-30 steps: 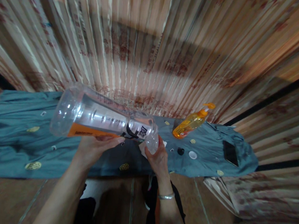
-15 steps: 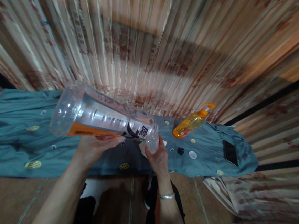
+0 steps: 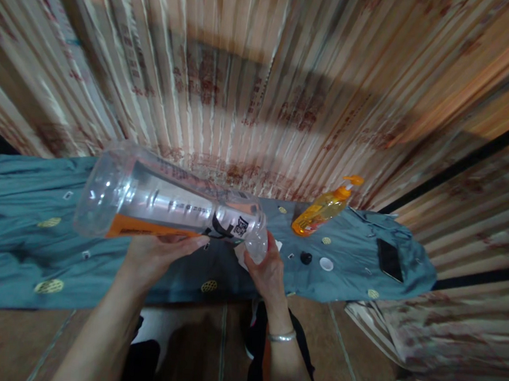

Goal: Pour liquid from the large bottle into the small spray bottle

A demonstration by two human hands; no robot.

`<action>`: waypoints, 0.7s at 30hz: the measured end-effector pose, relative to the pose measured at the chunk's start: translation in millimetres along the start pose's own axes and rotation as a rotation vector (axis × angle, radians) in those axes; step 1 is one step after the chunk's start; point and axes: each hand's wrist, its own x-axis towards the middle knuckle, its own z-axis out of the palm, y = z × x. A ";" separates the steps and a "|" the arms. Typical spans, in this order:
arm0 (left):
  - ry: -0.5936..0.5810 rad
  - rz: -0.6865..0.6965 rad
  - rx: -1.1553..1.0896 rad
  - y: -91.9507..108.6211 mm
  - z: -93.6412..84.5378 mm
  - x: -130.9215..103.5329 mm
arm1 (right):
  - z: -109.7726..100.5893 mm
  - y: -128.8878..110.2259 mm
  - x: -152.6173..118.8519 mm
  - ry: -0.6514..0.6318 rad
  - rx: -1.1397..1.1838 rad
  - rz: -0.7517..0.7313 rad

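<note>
A large clear plastic bottle (image 3: 165,202) with an orange and black label lies on its side in the air, base toward the left. My left hand (image 3: 156,254) cradles its body from below. My right hand (image 3: 266,269) grips the neck end at the right, fingers wrapped around the mouth; a silver bangle sits on that wrist. Both hands hover over a teal cloth (image 3: 21,237) spread on a low surface. A white paper scrap (image 3: 241,254) peeks out beside my right hand.
An orange pump bottle (image 3: 321,210) stands tilted on the cloth to the right. Near it lie a small black cap (image 3: 305,257), a white cap (image 3: 326,264) and a dark phone (image 3: 389,260). Striped patterned curtain hangs behind. Brown tiled floor lies below.
The bottle's base has drifted slightly left and down while both hands keep their hold. The view has shifted a little.
</note>
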 end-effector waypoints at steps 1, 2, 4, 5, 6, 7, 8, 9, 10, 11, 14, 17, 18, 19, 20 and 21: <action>0.001 0.003 -0.004 0.8 0.8 -0.3 | 0.3 0.6 -0.1 0.001 0.000 -0.002; 0.002 0.005 -0.004 1.7 1.6 -0.6 | 0.7 1.3 -0.2 0.004 0.000 -0.006; 0.006 0.008 -0.007 3.7 3.3 -1.1 | 1.7 2.7 -0.3 0.016 0.001 -0.017; 0.013 0.009 -0.016 4.6 4.0 -1.5 | 2.2 3.2 -0.3 0.022 0.001 -0.021; 0.022 0.011 -0.027 5.4 4.6 -1.8 | 2.4 3.3 -0.3 0.024 0.002 -0.024; 0.028 0.009 -0.037 5.9 5.0 -2.0 | 2.4 3.1 -0.2 0.024 0.001 -0.025; 0.034 0.009 -0.042 6.0 5.1 -2.1 | 2.2 2.7 -0.1 0.021 -0.001 -0.023; 0.036 0.010 -0.042 5.8 5.0 -2.1 | 1.7 1.9 0.0 0.016 -0.004 -0.019; 0.034 0.012 -0.033 5.3 4.7 -2.0 | 1.0 1.1 0.1 0.009 -0.006 -0.015; 0.024 0.013 -0.018 4.6 4.3 -1.8 | 0.3 0.4 0.2 0.004 -0.007 -0.012; -0.001 0.029 0.002 3.5 3.5 -1.3 | -1.1 -0.3 0.5 -0.005 0.001 -0.023; 0.022 0.023 -0.020 4.8 4.4 -1.7 | -0.7 1.2 0.4 0.006 0.006 -0.046; 0.037 0.018 -0.024 5.4 4.9 -2.0 | -0.4 1.6 0.3 0.011 0.007 -0.047; 0.046 0.009 -0.022 5.8 5.3 -2.3 | -0.2 1.7 0.2 0.015 0.007 -0.045; 0.053 0.003 -0.017 5.9 5.5 -2.6 | -0.2 1.7 0.1 0.016 0.007 -0.041; 0.052 0.000 -0.010 5.8 5.5 -2.9 | -0.2 1.4 0.1 0.012 0.007 -0.036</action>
